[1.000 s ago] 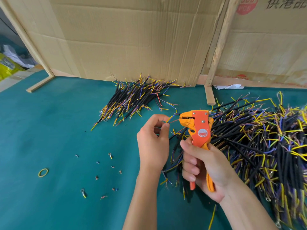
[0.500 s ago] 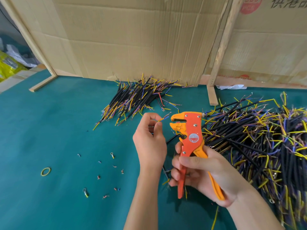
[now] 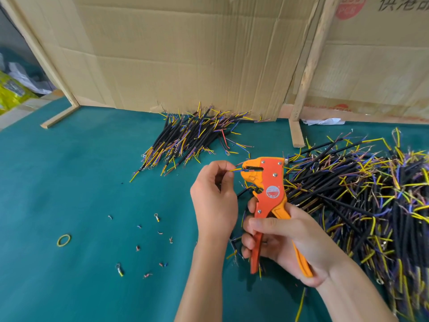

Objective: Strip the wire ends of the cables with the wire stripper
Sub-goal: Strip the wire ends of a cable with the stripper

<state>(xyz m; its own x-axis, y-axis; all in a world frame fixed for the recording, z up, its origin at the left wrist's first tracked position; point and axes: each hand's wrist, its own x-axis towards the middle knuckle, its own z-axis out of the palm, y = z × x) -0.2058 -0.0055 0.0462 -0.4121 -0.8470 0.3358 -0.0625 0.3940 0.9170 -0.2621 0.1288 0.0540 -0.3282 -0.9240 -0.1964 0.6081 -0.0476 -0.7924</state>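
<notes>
- Teal table surface (image 3: 69,182), backed by cardboard panels (image 3: 185,54) on wooden battens (image 3: 306,66).
- Left hand (image 3: 213,198) pinches a wire end (image 3: 235,169), fed into the nose of the orange wire stripper (image 3: 267,182).
- Right hand (image 3: 287,238) grips the stripper's handles.
- Small cable pile (image 3: 185,140) by the cardboard; large cable pile (image 3: 371,194) at right.
- Insulation scraps (image 3: 157,217) and a yellow rubber band (image 3: 63,240) lie at left.

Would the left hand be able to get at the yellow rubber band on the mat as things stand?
Probably yes, once it lets go. Bare green mat lies between the left hand and the rubber band, with only small wire scraps nearby, but that hand is pinching a wire end at the wire stripper.
</notes>
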